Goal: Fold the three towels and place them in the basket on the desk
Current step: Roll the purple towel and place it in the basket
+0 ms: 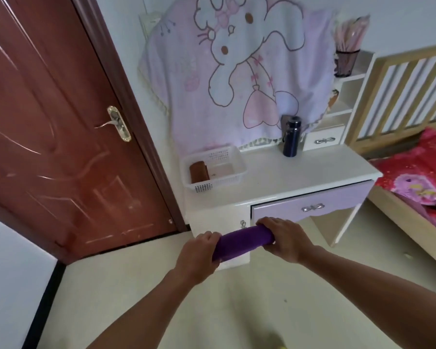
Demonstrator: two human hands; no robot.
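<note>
Two-handed, holds purple towel (244, 241) low at 6 o'clock, with left grip (199, 253) and right grip (287, 240) curled round its ends. At 12 o'clock, on counter (312, 170), basket (219, 154) with brown towel (199, 171).

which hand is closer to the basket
Left. The left hand grips the purple towel in front of the basket; the right hand grips its other end, farther right.

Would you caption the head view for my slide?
Left hand and right hand grip a rolled purple towel, basket on desk ahead.
</note>
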